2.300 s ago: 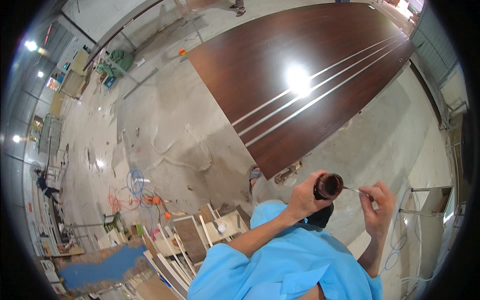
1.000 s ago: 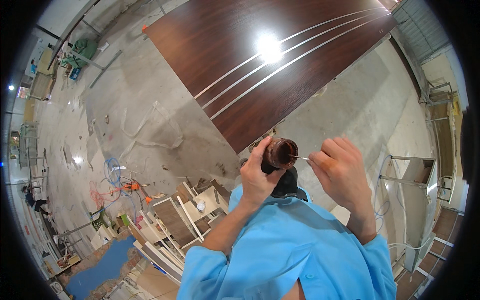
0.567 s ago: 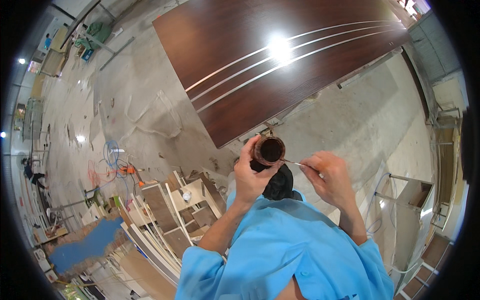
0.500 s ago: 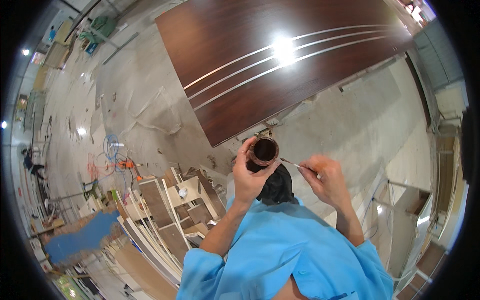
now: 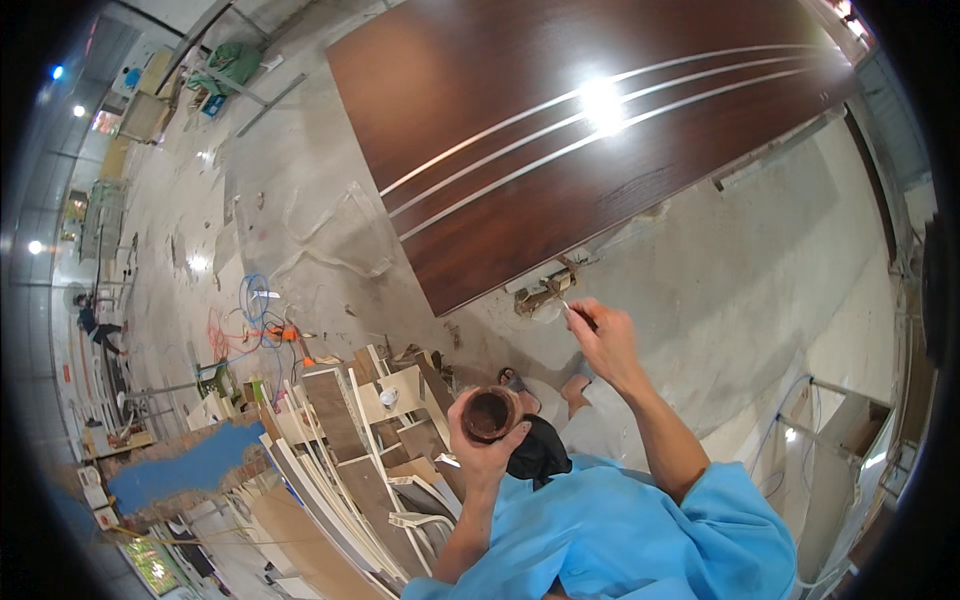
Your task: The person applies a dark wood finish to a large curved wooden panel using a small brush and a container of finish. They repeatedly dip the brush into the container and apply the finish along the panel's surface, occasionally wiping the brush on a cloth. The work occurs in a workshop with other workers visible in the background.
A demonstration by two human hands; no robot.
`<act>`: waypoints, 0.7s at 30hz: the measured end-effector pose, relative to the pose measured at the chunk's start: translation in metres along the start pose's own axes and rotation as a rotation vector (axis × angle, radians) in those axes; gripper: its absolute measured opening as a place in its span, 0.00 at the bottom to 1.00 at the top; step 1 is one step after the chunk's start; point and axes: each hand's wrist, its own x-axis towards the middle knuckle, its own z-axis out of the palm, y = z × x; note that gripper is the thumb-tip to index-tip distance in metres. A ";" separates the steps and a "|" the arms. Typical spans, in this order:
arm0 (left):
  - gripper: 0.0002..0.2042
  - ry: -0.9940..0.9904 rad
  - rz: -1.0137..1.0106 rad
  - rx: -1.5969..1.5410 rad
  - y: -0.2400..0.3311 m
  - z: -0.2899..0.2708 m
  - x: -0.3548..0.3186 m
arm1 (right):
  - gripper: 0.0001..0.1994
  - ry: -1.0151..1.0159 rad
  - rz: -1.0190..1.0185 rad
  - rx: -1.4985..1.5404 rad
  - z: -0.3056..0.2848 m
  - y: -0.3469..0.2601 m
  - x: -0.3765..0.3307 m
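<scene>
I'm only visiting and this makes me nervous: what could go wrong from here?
The open jar in the left hand might tip, and its contents, if any, could stain the blue shirt.
The thin tool in the right hand, held out toward the dark panel, might mark it.
Piled boards lie left of the sandaled foot, so a step that way could mean a stumble.

Green bundle (image 5: pixel 236 63), piled narrow boards (image 5: pixel 312 492), blue patch (image 5: pixel 185 472), orange item (image 5: pixel 283 333)
</scene>
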 end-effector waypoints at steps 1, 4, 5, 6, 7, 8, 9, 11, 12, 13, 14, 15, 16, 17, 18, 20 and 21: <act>0.40 0.000 0.032 0.082 -0.005 -0.006 0.002 | 0.09 0.028 0.001 -0.008 0.015 0.006 0.006; 0.41 -0.057 0.002 0.211 -0.018 -0.030 0.003 | 0.09 0.081 0.028 -0.004 0.056 0.029 0.015; 0.41 -0.067 -0.026 0.163 -0.024 -0.036 0.007 | 0.08 0.088 0.054 0.021 0.068 0.037 0.016; 0.41 -0.069 -0.016 0.195 -0.029 -0.041 0.011 | 0.08 0.121 0.039 0.005 0.079 0.044 0.017; 0.41 -0.064 -0.016 0.205 -0.034 -0.046 0.014 | 0.08 0.143 0.041 0.007 0.089 0.050 0.018; 0.41 -0.049 -0.027 0.187 -0.039 -0.052 0.017 | 0.08 0.159 0.049 0.024 0.097 0.055 0.019; 0.43 -0.024 -0.047 0.223 -0.043 -0.057 0.021 | 0.07 0.183 0.040 0.012 0.104 0.060 0.020; 0.43 -0.027 -0.064 0.225 -0.051 -0.067 0.023 | 0.07 0.214 0.044 0.033 0.113 0.067 0.021; 0.44 -0.019 -0.075 0.209 -0.055 -0.071 0.025 | 0.07 0.235 0.019 0.036 0.115 0.071 0.022; 0.43 -0.014 -0.077 0.181 -0.061 -0.073 0.027 | 0.07 0.256 0.008 0.056 0.115 0.074 0.023; 0.43 -0.015 -0.078 0.188 -0.065 -0.075 0.027 | 0.07 0.263 0.010 0.093 0.115 0.076 0.025; 0.43 -0.007 -0.103 0.168 -0.068 -0.077 0.027 | 0.07 0.290 0.033 0.093 0.113 0.079 0.026; 0.42 0.001 -0.129 0.148 -0.071 -0.079 0.026 | 0.07 0.303 0.069 0.110 0.112 0.081 0.028; 0.42 -0.004 -0.143 0.161 -0.073 -0.081 0.025 | 0.07 0.314 0.104 0.127 0.111 0.083 0.029; 0.42 -0.008 -0.157 0.174 -0.075 -0.082 0.023 | 0.07 0.327 0.086 0.102 0.110 0.084 0.029; 0.42 -0.015 -0.172 0.211 -0.077 -0.085 0.022 | 0.07 0.366 0.047 0.051 0.114 0.082 0.029; 0.42 -0.018 -0.174 0.234 -0.078 -0.086 0.020 | 0.07 0.350 0.011 0.039 0.118 0.080 0.028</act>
